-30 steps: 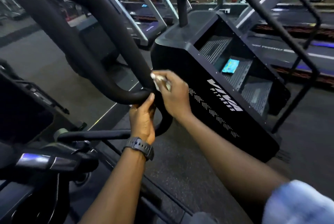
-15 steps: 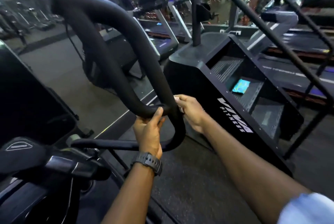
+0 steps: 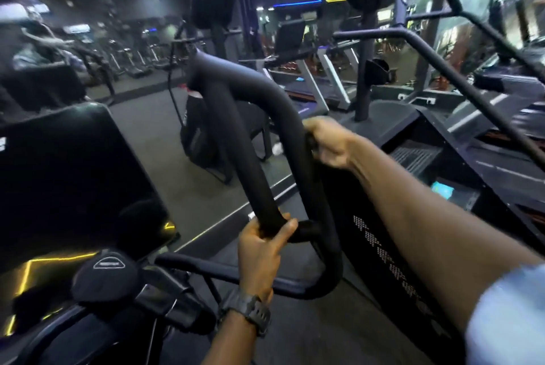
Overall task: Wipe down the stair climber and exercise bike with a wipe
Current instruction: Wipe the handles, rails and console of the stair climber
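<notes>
The exercise bike's black padded handlebar loop (image 3: 259, 117) rises in front of me. My left hand (image 3: 262, 249), with a watch on the wrist, grips the loop's lower bend. My right hand (image 3: 330, 143) is wrapped round the loop's right bar higher up; the wipe is hidden inside it. The bike's dark console screen (image 3: 67, 179) is at the left. The black stair climber (image 3: 392, 246) stands just right of the bike, its steps partly behind my right arm, with a blue packet (image 3: 442, 189) lying on one step.
The stair climber's black handrails (image 3: 436, 69) slope across the upper right. Treadmills (image 3: 309, 81) and other machines line the back of the gym. A black weight machine (image 3: 200, 134) stands on the grey floor behind the handlebar.
My right hand has slid up the handlebar's right bar from the lower bend. The view has tilted upward. My left hand keeps its grip on the lower bend.
</notes>
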Available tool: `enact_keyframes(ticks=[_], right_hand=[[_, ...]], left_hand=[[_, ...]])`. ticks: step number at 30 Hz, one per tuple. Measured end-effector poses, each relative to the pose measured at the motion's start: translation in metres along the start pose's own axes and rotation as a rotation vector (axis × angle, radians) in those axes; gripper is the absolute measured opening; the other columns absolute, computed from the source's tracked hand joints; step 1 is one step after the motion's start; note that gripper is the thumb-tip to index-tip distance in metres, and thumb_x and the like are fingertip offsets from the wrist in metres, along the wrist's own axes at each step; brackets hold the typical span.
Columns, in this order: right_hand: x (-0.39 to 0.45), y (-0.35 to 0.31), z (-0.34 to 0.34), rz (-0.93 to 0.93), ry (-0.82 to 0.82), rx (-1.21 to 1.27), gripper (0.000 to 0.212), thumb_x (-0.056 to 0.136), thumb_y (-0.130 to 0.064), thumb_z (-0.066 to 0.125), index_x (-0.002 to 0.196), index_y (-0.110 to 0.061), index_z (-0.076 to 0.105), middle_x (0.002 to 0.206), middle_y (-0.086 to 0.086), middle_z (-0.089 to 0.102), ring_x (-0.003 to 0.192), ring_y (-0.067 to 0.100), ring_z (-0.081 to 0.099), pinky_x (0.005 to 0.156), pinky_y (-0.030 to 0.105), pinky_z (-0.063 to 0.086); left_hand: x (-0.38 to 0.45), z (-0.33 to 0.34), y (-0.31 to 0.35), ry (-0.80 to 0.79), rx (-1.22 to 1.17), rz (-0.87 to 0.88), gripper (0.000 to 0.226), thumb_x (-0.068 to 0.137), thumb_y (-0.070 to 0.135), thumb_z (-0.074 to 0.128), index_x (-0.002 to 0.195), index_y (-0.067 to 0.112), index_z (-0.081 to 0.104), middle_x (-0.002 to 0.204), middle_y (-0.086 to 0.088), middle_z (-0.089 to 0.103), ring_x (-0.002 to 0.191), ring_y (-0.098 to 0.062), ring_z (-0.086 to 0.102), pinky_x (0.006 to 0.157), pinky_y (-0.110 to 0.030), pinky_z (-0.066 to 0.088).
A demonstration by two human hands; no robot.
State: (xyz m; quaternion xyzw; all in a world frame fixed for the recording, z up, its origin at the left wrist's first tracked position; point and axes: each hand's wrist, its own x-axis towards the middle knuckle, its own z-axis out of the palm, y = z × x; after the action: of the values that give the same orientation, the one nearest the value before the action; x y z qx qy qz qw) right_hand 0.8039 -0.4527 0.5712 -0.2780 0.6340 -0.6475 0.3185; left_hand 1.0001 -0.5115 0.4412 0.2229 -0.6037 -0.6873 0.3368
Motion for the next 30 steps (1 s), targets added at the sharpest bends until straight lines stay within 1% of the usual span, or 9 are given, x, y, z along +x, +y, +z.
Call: enact_keyframes(ticks=[3, 7, 9, 11, 14, 17, 22, 26, 30], right_hand=[[0.016, -0.042, 0.005, -0.098, -0.037, 0.044, 0.036, 0.085, -0.015, 0.057, 0.112, 0.008, 0.065, 0.100, 0.025, 0.060, 0.092, 0.039, 0.036, 0.088, 0.047, 0.030], [0.003, -0.003, -0.006, -0.036, -0.147, 0.133, 0.041, 0.095, -0.013, 0.044, 0.127, 0.010, 0.056, 0.056, -0.001, 0.047, 0.061, 0.014, 0.036, 0.068, 0.026, 0.037], [-0.002, 0.010, -0.013, 0.004, -0.184, 0.108, 0.046, 0.095, -0.013, 0.042, 0.131, 0.016, 0.047, 0.056, -0.001, 0.033, 0.054, 0.010, 0.031, 0.064, 0.027, 0.035], [0.001, -0.013, -0.007, -0.047, -0.138, 0.033, 0.041, 0.093, -0.013, 0.045, 0.123, 0.013, 0.056, 0.077, 0.021, 0.063, 0.061, 0.023, 0.043, 0.074, 0.034, 0.038], [0.004, -0.075, 0.023, -0.320, 0.003, -0.284, 0.026, 0.085, -0.015, 0.053, 0.093, -0.008, 0.077, 0.086, 0.011, 0.072, 0.080, 0.029, 0.059, 0.077, 0.038, 0.045], [-0.002, -0.129, 0.075, -0.599, -0.036, -0.455, 0.028, 0.085, -0.016, 0.061, 0.106, -0.002, 0.073, 0.102, 0.007, 0.072, 0.093, 0.012, 0.067, 0.086, 0.028, 0.055], [-0.026, -0.142, 0.156, -1.069, -0.033, -1.179, 0.023, 0.094, -0.015, 0.053, 0.101, -0.015, 0.074, 0.088, -0.006, 0.074, 0.085, 0.010, 0.068, 0.083, 0.025, 0.053], [-0.036, -0.122, 0.140, -1.202, -0.005, -1.423, 0.027, 0.086, -0.018, 0.061, 0.109, -0.022, 0.073, 0.107, -0.003, 0.073, 0.099, 0.023, 0.068, 0.073, 0.028, 0.049], [-0.027, -0.145, 0.147, -1.153, 0.229, -1.557, 0.027, 0.077, -0.010, 0.062, 0.096, -0.025, 0.075, 0.101, -0.001, 0.071, 0.096, 0.027, 0.067, 0.070, 0.034, 0.051]], left_hand=[[0.007, -0.001, 0.023, 0.010, -0.024, 0.043, 0.012, 0.079, 0.022, 0.084, 0.087, 0.018, 0.075, 0.089, -0.018, 0.074, 0.087, -0.027, 0.070, 0.091, -0.058, 0.054], [0.012, -0.004, 0.046, 0.006, -0.084, 0.071, 0.027, 0.080, 0.030, 0.077, 0.095, 0.009, 0.069, 0.091, -0.016, 0.073, 0.094, -0.037, 0.071, 0.095, -0.061, 0.052], [0.011, -0.006, 0.050, -0.015, -0.073, 0.066, 0.025, 0.079, 0.037, 0.074, 0.095, 0.018, 0.071, 0.100, -0.017, 0.074, 0.101, -0.038, 0.070, 0.098, -0.059, 0.051], [0.010, -0.007, 0.051, -0.027, -0.055, 0.071, 0.021, 0.078, 0.043, 0.075, 0.091, 0.027, 0.073, 0.103, -0.016, 0.074, 0.103, -0.038, 0.069, 0.097, -0.060, 0.051], [0.009, -0.007, 0.048, -0.032, -0.065, 0.057, 0.013, 0.088, 0.036, 0.073, 0.094, 0.025, 0.074, 0.103, -0.014, 0.074, 0.103, -0.034, 0.070, 0.097, -0.058, 0.052], [0.005, -0.004, 0.047, -0.023, -0.075, 0.067, 0.011, 0.094, 0.027, 0.066, 0.099, 0.019, 0.072, 0.100, -0.010, 0.075, 0.094, -0.022, 0.071, 0.096, -0.049, 0.054], [0.006, -0.008, 0.047, -0.040, -0.071, 0.043, 0.014, 0.093, 0.030, 0.070, 0.101, 0.019, 0.072, 0.092, 0.001, 0.075, 0.089, -0.014, 0.069, 0.092, -0.042, 0.054], [0.004, -0.017, 0.048, -0.104, -0.061, 0.035, 0.008, 0.096, 0.024, 0.066, 0.102, 0.024, 0.070, 0.094, 0.006, 0.077, 0.090, -0.008, 0.072, 0.080, -0.026, 0.055], [0.003, -0.019, 0.050, -0.135, -0.072, 0.044, 0.009, 0.097, 0.019, 0.064, 0.101, 0.024, 0.070, 0.094, 0.008, 0.077, 0.093, -0.006, 0.072, 0.087, -0.028, 0.056]])
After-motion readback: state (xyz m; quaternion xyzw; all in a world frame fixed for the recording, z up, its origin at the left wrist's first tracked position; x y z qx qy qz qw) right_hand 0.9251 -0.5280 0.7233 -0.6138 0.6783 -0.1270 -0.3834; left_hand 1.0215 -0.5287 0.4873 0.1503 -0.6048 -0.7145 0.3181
